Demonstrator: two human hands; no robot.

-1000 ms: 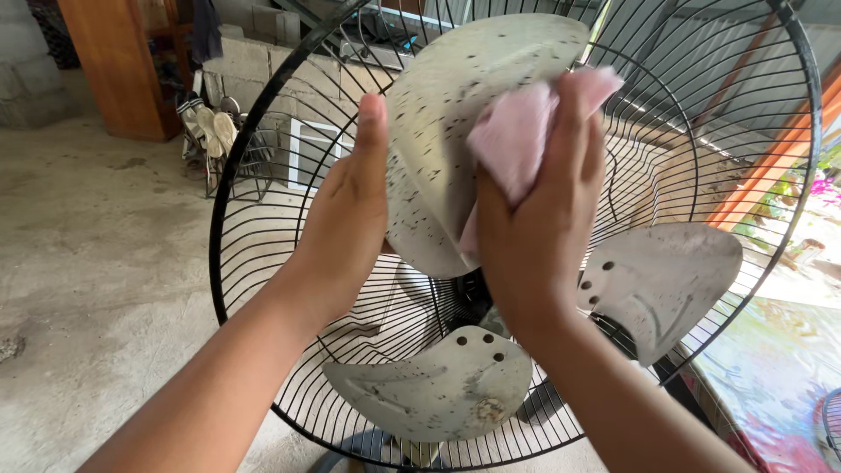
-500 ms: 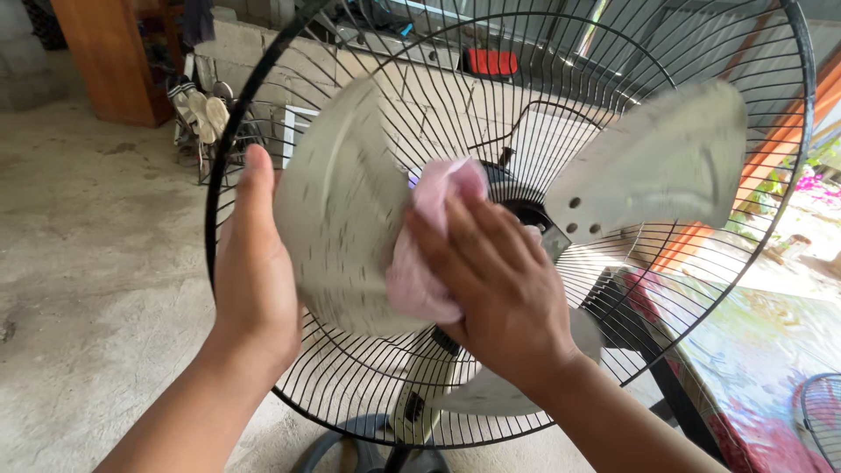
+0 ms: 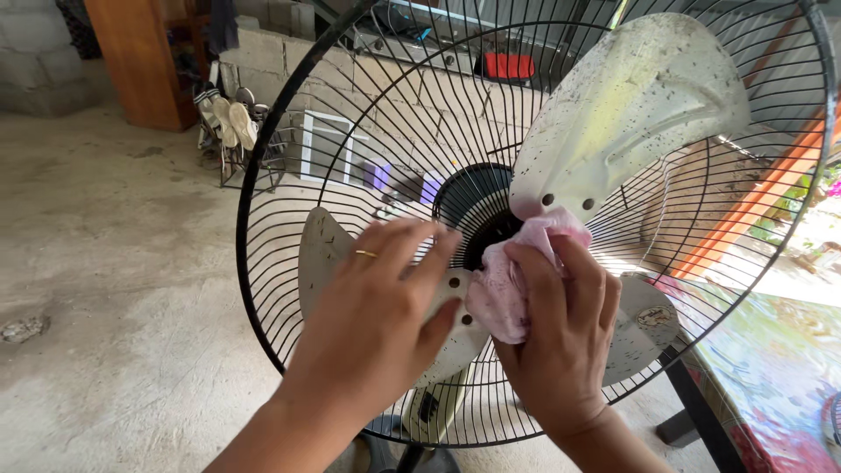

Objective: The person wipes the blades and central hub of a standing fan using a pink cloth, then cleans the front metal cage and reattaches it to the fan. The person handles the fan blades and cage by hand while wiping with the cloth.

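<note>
A large standing fan fills the view, its front guard off and its black wire rear grille (image 3: 289, 166) exposed. It has three dirty pale metal blades: one raised at the upper right (image 3: 639, 105), one at the left (image 3: 320, 250), one at the lower right (image 3: 644, 328). My right hand (image 3: 561, 337) holds a pink cloth (image 3: 504, 285) pressed against the black hub (image 3: 477, 210) at the blades' roots. My left hand (image 3: 385, 320), with a ring on one finger, lies flat over the left blade near the hub.
The fan's pale post and dark base (image 3: 425, 429) stand on a concrete floor (image 3: 114, 289). A rack with sandals (image 3: 232, 123) and a block wall sit behind. A table with a colourful cover (image 3: 780, 368) is at the right. A wooden post (image 3: 140, 61) stands at the back left.
The blades have turned: the one I held at the left now sits lower, another has risen to the upper right. Both hands moved down toward the hub; my left hand now rests on the blade.
</note>
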